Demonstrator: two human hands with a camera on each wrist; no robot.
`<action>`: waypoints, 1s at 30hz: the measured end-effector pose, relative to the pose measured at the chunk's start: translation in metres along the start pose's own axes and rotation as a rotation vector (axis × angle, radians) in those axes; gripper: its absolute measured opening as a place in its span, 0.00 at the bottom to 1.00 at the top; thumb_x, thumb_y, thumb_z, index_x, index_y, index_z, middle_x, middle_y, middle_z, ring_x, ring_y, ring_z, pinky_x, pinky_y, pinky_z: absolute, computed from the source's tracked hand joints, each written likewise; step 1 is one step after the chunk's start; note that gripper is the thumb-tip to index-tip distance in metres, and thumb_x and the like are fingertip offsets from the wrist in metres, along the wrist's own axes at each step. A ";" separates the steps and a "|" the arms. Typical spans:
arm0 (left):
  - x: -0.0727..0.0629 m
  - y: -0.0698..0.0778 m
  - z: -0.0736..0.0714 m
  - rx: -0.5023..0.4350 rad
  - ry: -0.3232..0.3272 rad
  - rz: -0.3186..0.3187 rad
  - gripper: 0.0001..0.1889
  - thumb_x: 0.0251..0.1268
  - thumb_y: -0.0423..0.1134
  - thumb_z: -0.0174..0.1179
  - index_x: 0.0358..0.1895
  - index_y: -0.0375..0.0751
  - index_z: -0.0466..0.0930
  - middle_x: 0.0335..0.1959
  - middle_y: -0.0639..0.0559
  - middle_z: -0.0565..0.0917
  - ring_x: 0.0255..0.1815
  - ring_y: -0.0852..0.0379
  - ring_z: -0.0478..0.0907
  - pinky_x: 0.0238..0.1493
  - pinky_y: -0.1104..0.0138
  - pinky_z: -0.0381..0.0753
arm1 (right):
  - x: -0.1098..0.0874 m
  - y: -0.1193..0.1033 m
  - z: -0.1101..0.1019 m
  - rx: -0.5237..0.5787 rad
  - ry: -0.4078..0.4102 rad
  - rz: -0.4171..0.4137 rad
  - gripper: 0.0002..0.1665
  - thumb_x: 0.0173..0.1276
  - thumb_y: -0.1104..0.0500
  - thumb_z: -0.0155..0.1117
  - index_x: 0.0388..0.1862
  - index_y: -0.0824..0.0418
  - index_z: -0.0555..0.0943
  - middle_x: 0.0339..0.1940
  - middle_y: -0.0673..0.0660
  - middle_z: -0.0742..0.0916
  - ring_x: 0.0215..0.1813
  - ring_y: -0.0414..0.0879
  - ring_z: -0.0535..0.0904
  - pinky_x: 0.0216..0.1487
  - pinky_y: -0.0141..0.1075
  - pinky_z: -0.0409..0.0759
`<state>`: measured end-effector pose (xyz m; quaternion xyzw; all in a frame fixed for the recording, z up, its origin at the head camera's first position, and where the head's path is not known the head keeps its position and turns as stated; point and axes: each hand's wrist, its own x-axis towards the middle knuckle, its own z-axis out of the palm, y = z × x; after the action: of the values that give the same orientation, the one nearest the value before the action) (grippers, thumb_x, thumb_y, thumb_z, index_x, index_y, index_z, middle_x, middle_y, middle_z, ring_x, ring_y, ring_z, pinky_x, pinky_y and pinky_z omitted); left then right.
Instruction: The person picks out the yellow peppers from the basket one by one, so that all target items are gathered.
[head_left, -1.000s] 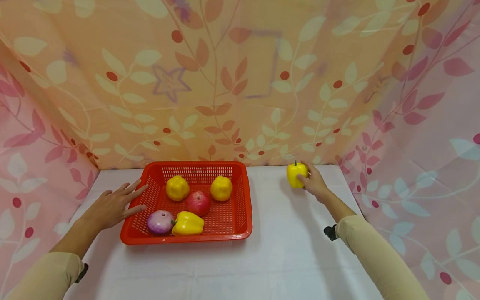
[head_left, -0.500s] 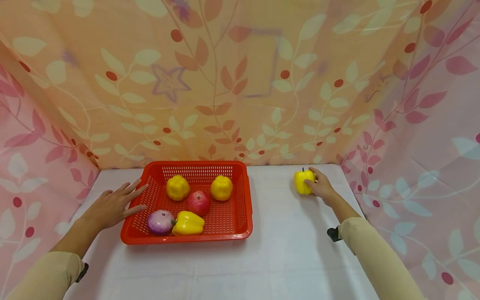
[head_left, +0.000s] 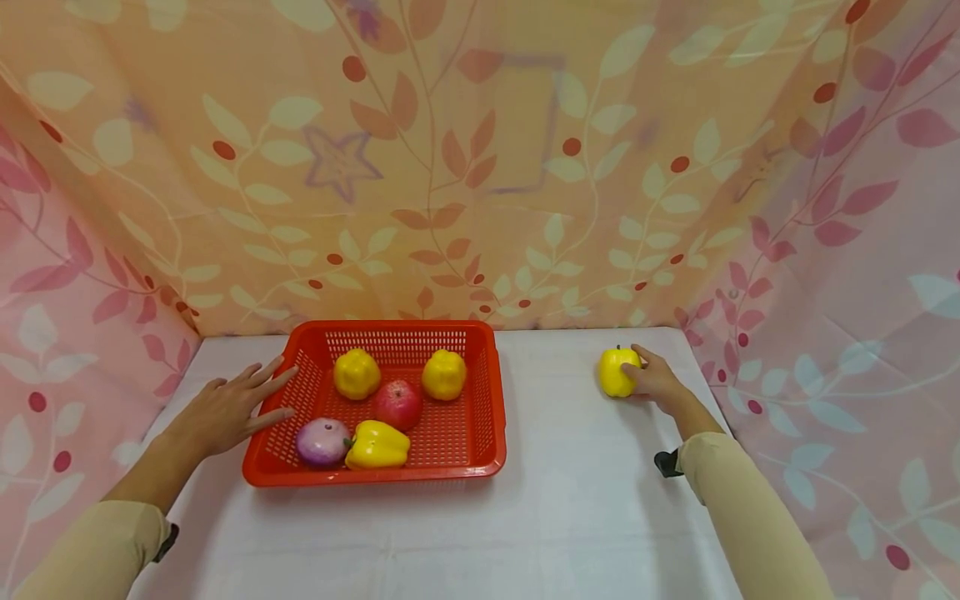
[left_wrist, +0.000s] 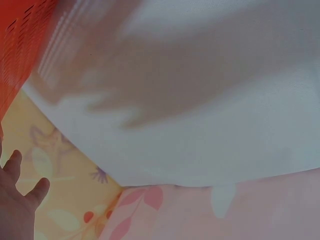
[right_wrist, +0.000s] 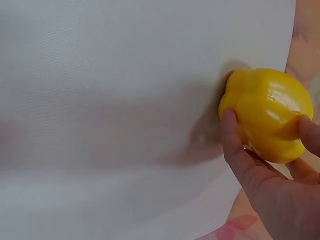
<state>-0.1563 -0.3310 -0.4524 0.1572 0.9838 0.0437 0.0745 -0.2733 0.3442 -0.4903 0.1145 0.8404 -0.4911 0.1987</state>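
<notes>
A: Why is that bare left hand [head_left: 225, 412] stretched out by the shallow red rectangular plastic basket with latticed sides [head_left: 375, 477]?

B: It's at the basket's left rim, fingers spread wide, holding nothing. To steady it, I'd guess, though I can't tell whether they touch.

A: And inside?

B: In the basket's near left corner, a glossy round purple vegetable [head_left: 323, 442]; by the back wall, a yellow lobed fruit [head_left: 357, 374]. Then a shiny yellow bell pepper lying on its side [head_left: 378, 445] along the front wall, which probably stops it rolling. A smooth round red fruit [head_left: 398, 405] is just behind that, and a second yellow lobed fruit [head_left: 444, 374] is at the back right.

A: And past the basket's right side?

B: Well apart from it, at the white-covered desk [head_left: 555, 467], the bare right hand [head_left: 656, 382] has an upright glossy yellow pepper with a dark stem [head_left: 618, 372]. Fingers and thumb wrap it from the side away from the basket, seemingly to keep it upright. Whether its base rests on the desk, I can't tell.
</notes>
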 end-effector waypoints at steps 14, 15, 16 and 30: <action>-0.002 0.000 0.000 -0.001 0.005 0.000 0.42 0.68 0.65 0.53 0.80 0.51 0.52 0.78 0.36 0.55 0.72 0.25 0.57 0.61 0.27 0.60 | 0.006 -0.005 0.001 0.001 0.027 0.073 0.40 0.82 0.51 0.45 0.83 0.55 0.39 0.78 0.75 0.53 0.67 0.67 0.65 0.60 0.51 0.79; -0.002 0.000 0.000 0.000 0.006 0.001 0.42 0.68 0.65 0.53 0.80 0.50 0.52 0.78 0.36 0.55 0.72 0.25 0.57 0.61 0.27 0.60 | 0.006 -0.005 0.001 0.000 0.027 0.077 0.40 0.82 0.50 0.45 0.83 0.54 0.39 0.78 0.74 0.52 0.66 0.67 0.64 0.60 0.50 0.79; -0.003 0.000 0.000 0.000 0.009 0.003 0.42 0.68 0.64 0.53 0.80 0.50 0.52 0.78 0.36 0.55 0.72 0.25 0.57 0.61 0.27 0.60 | 0.007 -0.005 0.001 -0.007 0.024 0.079 0.40 0.82 0.50 0.45 0.83 0.54 0.38 0.78 0.75 0.52 0.66 0.67 0.64 0.60 0.50 0.79; 0.000 0.000 0.000 0.010 0.007 0.010 0.43 0.68 0.65 0.53 0.79 0.50 0.53 0.79 0.37 0.54 0.71 0.25 0.58 0.60 0.27 0.62 | 0.003 -0.007 -0.004 -0.041 -0.001 0.084 0.43 0.81 0.49 0.47 0.82 0.56 0.36 0.78 0.75 0.51 0.69 0.69 0.63 0.62 0.52 0.77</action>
<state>-0.1558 -0.3308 -0.4526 0.1625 0.9834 0.0398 0.0700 -0.2800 0.3445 -0.4846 0.1453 0.8446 -0.4652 0.2218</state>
